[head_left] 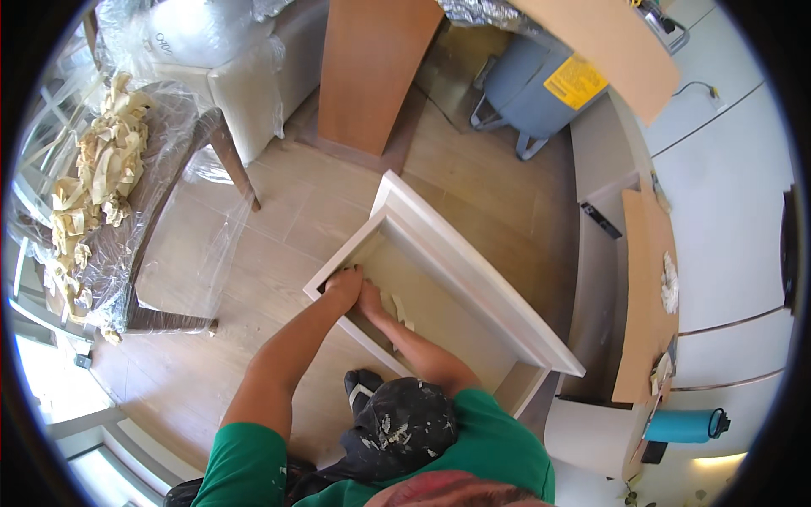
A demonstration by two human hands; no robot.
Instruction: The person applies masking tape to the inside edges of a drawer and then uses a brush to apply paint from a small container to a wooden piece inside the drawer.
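A pale, shallow drawer (456,253) with a wider front panel lies tilted before me, across my lap. My left hand (345,284) reaches over its left side into the inner corner, fingers curled downward. Right beside it, my right hand (369,297) is closed against the same corner, the two hands almost touching. Whatever the fingertips grip is hidden by the hands. A cream strip that looks like masking tape (400,309) curls out by my right wrist, inside the drawer; whether it is held or just lies there is not clear.
Left stands a plastic-wrapped chair (152,220) heaped with crumpled cream tape (110,160). A brown panel (367,76) and a grey tank (532,80) are at the back. On the right, cardboard (638,296) covers a cabinet top, with a teal bottle (680,426) nearby.
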